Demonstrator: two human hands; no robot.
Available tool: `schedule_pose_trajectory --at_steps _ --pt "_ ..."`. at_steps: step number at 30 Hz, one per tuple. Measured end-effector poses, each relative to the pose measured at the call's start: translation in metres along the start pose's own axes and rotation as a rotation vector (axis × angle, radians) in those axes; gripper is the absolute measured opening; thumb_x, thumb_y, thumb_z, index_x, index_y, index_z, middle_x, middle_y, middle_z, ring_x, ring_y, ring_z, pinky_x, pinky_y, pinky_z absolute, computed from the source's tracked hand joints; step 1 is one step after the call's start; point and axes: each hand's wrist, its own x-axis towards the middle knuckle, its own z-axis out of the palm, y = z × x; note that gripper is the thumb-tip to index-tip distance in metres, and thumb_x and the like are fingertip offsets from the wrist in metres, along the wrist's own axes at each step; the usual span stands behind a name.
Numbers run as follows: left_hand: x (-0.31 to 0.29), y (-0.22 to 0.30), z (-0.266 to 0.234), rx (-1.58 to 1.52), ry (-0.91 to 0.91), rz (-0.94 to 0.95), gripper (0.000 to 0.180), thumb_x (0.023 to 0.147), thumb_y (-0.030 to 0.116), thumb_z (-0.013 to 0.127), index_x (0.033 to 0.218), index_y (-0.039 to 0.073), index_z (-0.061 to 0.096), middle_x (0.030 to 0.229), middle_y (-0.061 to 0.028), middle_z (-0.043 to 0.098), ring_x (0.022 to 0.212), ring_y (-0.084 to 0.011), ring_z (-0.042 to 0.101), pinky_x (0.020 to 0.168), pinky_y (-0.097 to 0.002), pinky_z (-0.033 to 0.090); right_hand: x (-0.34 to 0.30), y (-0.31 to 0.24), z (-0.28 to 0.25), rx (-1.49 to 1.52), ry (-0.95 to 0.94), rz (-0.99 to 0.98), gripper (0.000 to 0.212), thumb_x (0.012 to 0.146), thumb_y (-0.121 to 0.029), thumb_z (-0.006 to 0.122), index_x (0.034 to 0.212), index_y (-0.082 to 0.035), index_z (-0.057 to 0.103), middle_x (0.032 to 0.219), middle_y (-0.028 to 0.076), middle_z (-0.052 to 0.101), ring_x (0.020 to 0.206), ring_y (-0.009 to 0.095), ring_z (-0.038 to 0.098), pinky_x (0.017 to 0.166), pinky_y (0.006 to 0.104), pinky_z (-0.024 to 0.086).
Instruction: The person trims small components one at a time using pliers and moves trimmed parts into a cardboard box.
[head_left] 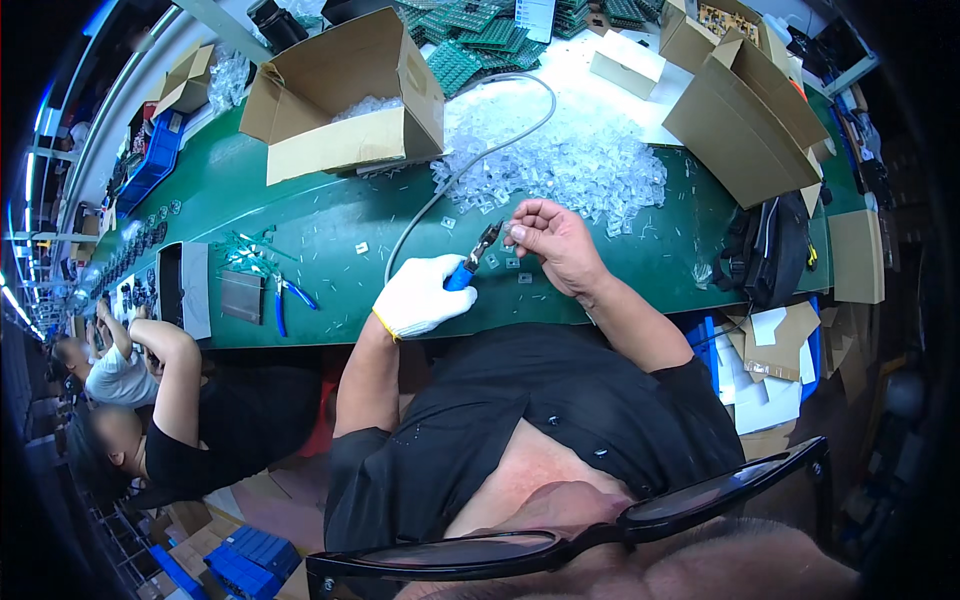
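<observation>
My left hand (415, 297), in a white glove, is closed around the blue body of an air nipper (461, 276). A grey hose (436, 200) curves away from it across the bench. Bare fingers of my right hand (556, 248) pinch a small clear plastic piece (508, 230) at the nipper's metal jaws; fingers and jaws partly hide it. Beyond both hands spreads a large heap of clear plastic pieces (580, 160). A few loose ones lie just below the jaws, one of them a square clear piece (525, 278).
An open cardboard box (335, 150) stands at the back left, another box (745, 125) tilts at the right. Blue-handled pliers (281, 305) and green scraps (250, 250) lie on the green bench (350, 215). A black bag (770, 250) sits at the right edge; a co-worker (230, 410) sits at the left.
</observation>
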Motion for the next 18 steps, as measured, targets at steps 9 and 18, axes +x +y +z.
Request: schedule_pose_trajectory --at_steps 9,18 --pt "0.011 -0.071 0.029 -1.442 0.063 0.202 0.068 0.089 0.015 0.079 0.145 -0.014 0.055 0.108 -0.014 0.073 0.096 -0.0243 0.075 0.091 -0.039 0.061 -0.002 0.011 -0.023 -1.31 -0.095 -0.324 0.006 0.089 -0.009 0.079 0.092 -0.004 0.078 0.099 0.011 0.075 0.094 0.031 0.069 0.085 0.0421 0.056" --pt "0.02 -0.094 0.047 -1.619 0.038 0.284 0.073 0.087 0.02 0.082 0.145 -0.014 0.054 0.111 -0.02 0.074 0.098 -0.0341 0.076 0.093 -0.0492 0.063 0.067 0.05 0.038 -1.419 -0.158 -0.661 0.022 0.084 -0.006 0.076 0.105 -0.005 0.072 0.1 0.015 0.071 0.098 0.037 0.067 0.087 0.0484 0.056"
